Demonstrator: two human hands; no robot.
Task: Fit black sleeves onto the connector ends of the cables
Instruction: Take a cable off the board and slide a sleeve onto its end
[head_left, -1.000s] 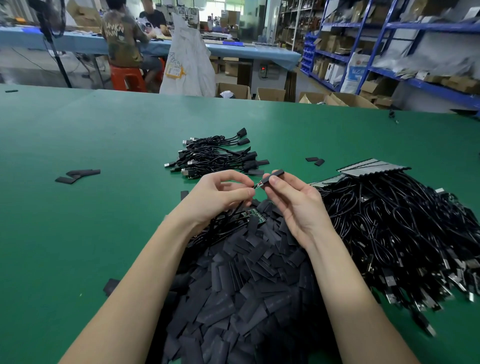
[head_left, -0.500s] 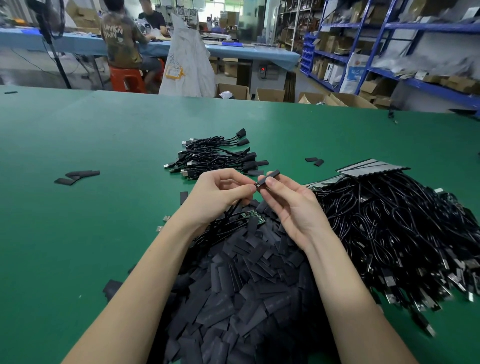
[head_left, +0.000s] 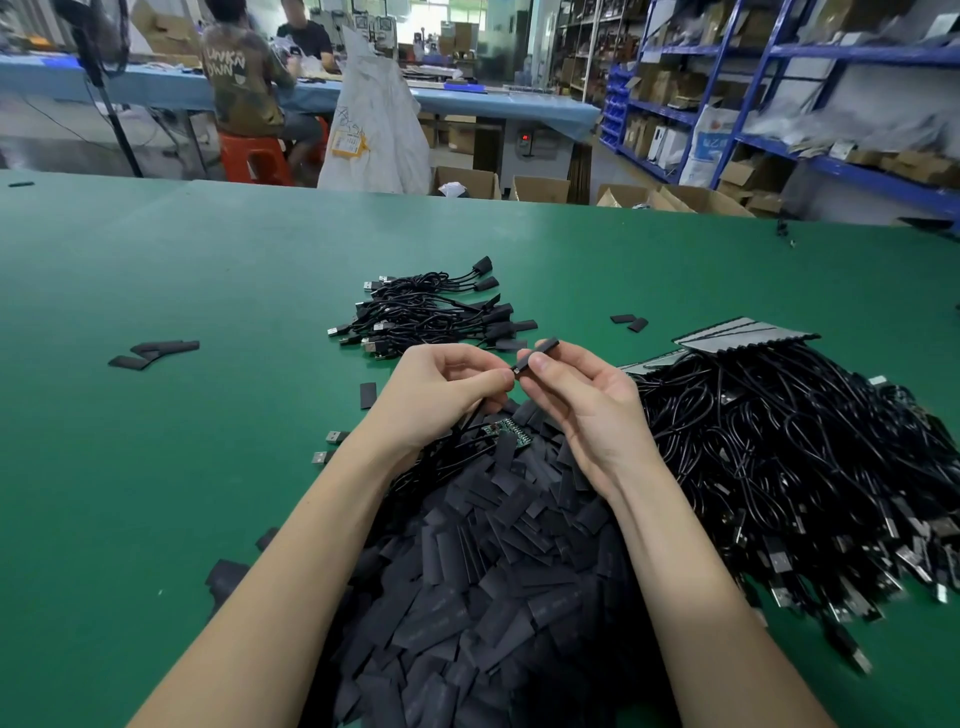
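My right hand (head_left: 576, 405) pinches a black sleeve (head_left: 540, 351) that points up and to the right. My left hand (head_left: 441, 395) pinches the cable end right at the sleeve's lower mouth, its black cable (head_left: 462, 434) trailing down under the palm. A small green circuit board (head_left: 506, 434) lies just below both hands. A heap of loose flat black sleeves (head_left: 493, 571) fills the table between my forearms. A large pile of bare black cables (head_left: 789, 467) lies to the right. A smaller bundle of sleeved cables (head_left: 436, 317) rests beyond my hands.
The green table (head_left: 156, 467) carries stray sleeves at the left (head_left: 153, 353) and beyond my right hand (head_left: 628, 322), plus two loose USB plugs (head_left: 332, 447). Flat grey sheets (head_left: 748, 335) top the cable pile. People sit at a blue bench behind; shelving stands at the right.
Both hands have stayed together over the sleeve heap. The sleeve now sits with its lower mouth at my left fingertips, and the hands have shifted slightly upward.
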